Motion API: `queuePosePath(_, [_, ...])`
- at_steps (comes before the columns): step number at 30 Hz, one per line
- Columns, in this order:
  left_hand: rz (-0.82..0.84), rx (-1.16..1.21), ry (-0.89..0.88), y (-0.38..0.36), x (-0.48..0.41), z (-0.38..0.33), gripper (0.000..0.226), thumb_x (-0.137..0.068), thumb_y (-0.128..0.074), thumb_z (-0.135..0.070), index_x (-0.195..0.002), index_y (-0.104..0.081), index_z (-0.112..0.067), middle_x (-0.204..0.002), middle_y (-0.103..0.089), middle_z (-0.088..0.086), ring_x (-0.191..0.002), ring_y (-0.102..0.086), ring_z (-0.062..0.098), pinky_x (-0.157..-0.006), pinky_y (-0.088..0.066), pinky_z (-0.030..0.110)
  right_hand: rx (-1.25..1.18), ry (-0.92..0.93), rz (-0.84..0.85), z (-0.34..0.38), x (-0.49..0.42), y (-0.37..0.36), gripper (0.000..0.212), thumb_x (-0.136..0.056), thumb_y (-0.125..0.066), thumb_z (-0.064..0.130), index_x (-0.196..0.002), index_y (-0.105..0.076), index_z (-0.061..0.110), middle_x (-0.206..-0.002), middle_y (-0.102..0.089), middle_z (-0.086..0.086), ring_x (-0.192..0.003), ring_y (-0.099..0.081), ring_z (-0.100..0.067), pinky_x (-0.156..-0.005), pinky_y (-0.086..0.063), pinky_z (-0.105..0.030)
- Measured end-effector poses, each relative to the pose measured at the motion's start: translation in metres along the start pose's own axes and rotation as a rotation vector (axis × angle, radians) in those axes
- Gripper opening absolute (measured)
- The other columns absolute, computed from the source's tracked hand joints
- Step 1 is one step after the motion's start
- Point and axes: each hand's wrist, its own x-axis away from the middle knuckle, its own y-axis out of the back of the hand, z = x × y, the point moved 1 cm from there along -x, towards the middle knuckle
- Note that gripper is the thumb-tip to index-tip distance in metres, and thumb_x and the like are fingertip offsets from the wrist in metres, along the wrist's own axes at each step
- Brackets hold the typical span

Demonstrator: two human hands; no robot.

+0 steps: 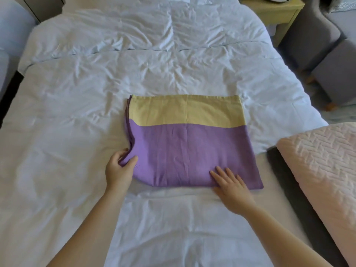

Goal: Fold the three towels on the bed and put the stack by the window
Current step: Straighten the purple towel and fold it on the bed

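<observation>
Rumpled white bedding fills the head view, with a yellow nightstand and grey seats at the far right. Mid-bed lies a folded towel, purple with a yellow band along its far edge; its layers show at the left edge, though I cannot tell how many. The left hand pinches the near left corner. The right hand lies flat, fingers straight, on the near edge. A pink quilted pillow sits at right.
</observation>
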Motion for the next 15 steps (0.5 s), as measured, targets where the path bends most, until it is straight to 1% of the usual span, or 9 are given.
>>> queuePosePath(1, [0.016,0.050,-0.023,-0.009,0.004,-0.009,0.023,-0.080,-0.072,-0.010,-0.099,-0.063,-0.020,-0.093,-0.065,-0.013,-0.078,-0.059,-0.006,-0.066,-0.042,0.003,0.001,0.019,0.091,-0.001,0.000,-0.007,0.058,-0.097,-0.034,0.049,-0.149,-0.008,0.043,-0.158,0.002,0.017,-0.147,0.003,-0.014,-0.118,-0.006,-0.037])
queuePosePath(2, [0.034,0.085,-0.050,-0.019,0.009,-0.018,0.023,-0.080,-0.072,-0.011,-0.099,-0.063,-0.022,-0.093,-0.064,-0.016,-0.078,-0.058,-0.011,-0.067,-0.042,0.002,-0.031,0.019,0.142,-0.005,0.000,-0.011,0.058,-0.098,-0.033,0.049,-0.149,-0.008,0.042,-0.158,0.002,0.018,-0.147,0.004,-0.013,-0.118,-0.004,-0.036])
queuePosePath(3, [0.055,0.100,-0.086,-0.031,0.014,-0.028,0.023,-0.081,-0.072,-0.012,-0.099,-0.063,-0.023,-0.093,-0.064,-0.017,-0.078,-0.058,-0.012,-0.070,-0.042,0.002,-0.133,0.000,0.147,-0.007,0.001,-0.012,0.055,-0.098,-0.036,0.046,-0.149,-0.015,0.038,-0.158,-0.004,0.017,-0.147,0.001,-0.013,-0.118,-0.006,-0.035])
queuePosePath(5, [0.115,0.099,-0.177,-0.058,0.028,-0.048,0.022,-0.083,-0.070,-0.011,-0.099,-0.061,-0.023,-0.096,-0.064,-0.015,-0.084,-0.058,-0.007,-0.076,-0.042,0.004,-0.486,-0.115,0.084,-0.013,0.009,-0.003,0.046,-0.098,-0.045,0.037,-0.143,-0.040,0.027,-0.152,-0.032,0.009,-0.145,-0.019,-0.014,-0.115,-0.019,-0.029])
queuePosePath(7, [0.215,0.081,-0.280,-0.094,0.050,-0.063,0.021,-0.084,-0.068,-0.009,-0.102,-0.062,-0.019,-0.098,-0.065,-0.011,-0.089,-0.059,0.000,-0.080,-0.043,0.008,-0.857,-0.302,-0.009,-0.026,0.021,0.011,0.033,-0.097,-0.051,0.032,-0.127,-0.058,0.021,-0.131,-0.056,0.005,-0.128,-0.046,-0.014,-0.102,-0.033,-0.024])
queuePosePath(9, [0.331,0.004,-0.355,-0.134,0.081,-0.068,0.019,-0.085,-0.067,-0.011,-0.103,-0.062,-0.016,-0.096,-0.068,-0.006,-0.088,-0.061,0.009,-0.079,-0.047,0.020,-1.253,-0.455,-0.055,-0.046,0.032,0.026,0.026,-0.097,-0.048,0.030,-0.117,-0.063,0.019,-0.122,-0.064,-0.001,-0.113,-0.057,-0.015,-0.101,-0.040,-0.030])
queuePosePath(11, [0.446,-0.137,-0.435,-0.173,0.111,-0.063,0.020,-0.085,-0.066,-0.014,-0.104,-0.062,-0.016,-0.098,-0.069,-0.001,-0.090,-0.063,0.021,-0.076,-0.046,0.029,-1.566,-0.534,0.004,-0.062,0.038,0.034,0.030,-0.099,-0.043,0.027,-0.120,-0.060,0.015,-0.121,-0.064,-0.004,-0.113,-0.059,-0.018,-0.104,-0.039,-0.033])
queuePosePath(13, [0.592,-0.315,-0.507,-0.204,0.136,-0.047,0.028,-0.085,-0.062,-0.013,-0.112,-0.061,-0.018,-0.114,-0.067,0.002,-0.105,-0.060,0.026,-0.085,-0.042,0.031,-1.616,-0.573,0.033,-0.072,0.041,0.037,0.033,-0.100,-0.041,0.026,-0.125,-0.056,0.011,-0.122,-0.062,-0.004,-0.112,-0.059,-0.019,-0.103,-0.040,-0.032])
queuePosePath(15, [0.738,-0.553,-0.555,-0.222,0.149,-0.023,0.039,-0.090,-0.057,-0.021,-0.129,-0.053,-0.021,-0.142,-0.050,0.001,-0.131,-0.044,0.021,-0.106,-0.027,0.033,-1.647,-0.595,0.018,-0.078,0.039,0.037,0.031,-0.099,-0.042,0.025,-0.124,-0.055,0.011,-0.120,-0.063,-0.006,-0.109,-0.061,-0.019,-0.099,-0.043,-0.032])
